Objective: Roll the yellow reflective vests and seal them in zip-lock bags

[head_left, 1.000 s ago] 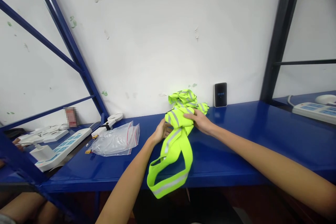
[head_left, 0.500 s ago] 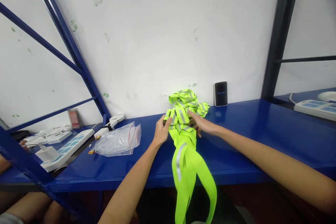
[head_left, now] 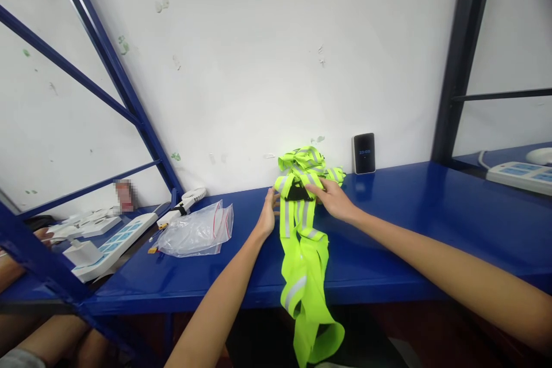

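left of the clock [head_left: 364, 153], the right hand [head_left: 334, 198] pinches the neon straps [head_left: 308, 264]; farther left, the left hand [head_left: 267, 215] curls loosely by them, whether gripping i can't tell.

Black-screened device [head_left: 364, 153], white power strip [head_left: 118, 243]

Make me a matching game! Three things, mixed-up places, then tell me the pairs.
1. neon-yellow, silver-striped fabric straps
2. clear plastic zip bags
3. black-faced rectangular device

A. lying to the left of the person's left hand
B. standing by the white wall
C. hanging over the front edge of the blue tabletop

Pairs: 1-C, 2-A, 3-B
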The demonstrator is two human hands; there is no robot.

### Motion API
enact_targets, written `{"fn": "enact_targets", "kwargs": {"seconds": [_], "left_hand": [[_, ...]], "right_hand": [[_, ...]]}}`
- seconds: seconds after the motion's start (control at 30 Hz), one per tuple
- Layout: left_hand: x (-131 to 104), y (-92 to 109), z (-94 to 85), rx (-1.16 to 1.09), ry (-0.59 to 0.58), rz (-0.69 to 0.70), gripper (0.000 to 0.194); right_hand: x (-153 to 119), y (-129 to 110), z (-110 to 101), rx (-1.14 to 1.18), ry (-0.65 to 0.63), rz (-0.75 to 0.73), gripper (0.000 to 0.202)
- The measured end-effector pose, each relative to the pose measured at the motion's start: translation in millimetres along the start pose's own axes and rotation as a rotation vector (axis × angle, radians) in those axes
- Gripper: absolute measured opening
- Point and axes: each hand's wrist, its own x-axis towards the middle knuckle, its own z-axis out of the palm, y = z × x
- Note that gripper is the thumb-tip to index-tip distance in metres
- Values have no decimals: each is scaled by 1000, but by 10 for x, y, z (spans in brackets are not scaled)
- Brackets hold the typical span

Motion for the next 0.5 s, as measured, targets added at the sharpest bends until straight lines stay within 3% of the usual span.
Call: {"fn": "enact_targets", "kwargs": {"seconds": [0.1, 0.23, 0.33, 0.5], "left_hand": [[-42, 28, 2, 46, -105, 113, 63], [-48, 41, 20, 129, -167, 201, 54], [-2, 22, 19, 97, -128, 197, 52], [106, -47, -26, -40, 48, 192, 41]], "right_hand": [[33, 59, 58, 307, 49, 200, 34], [32, 97, 100, 454, 73, 324, 37], [-7, 59, 113, 510, -29, 392, 32], [-99, -74, 132, 644, -316, 436, 41]]}}
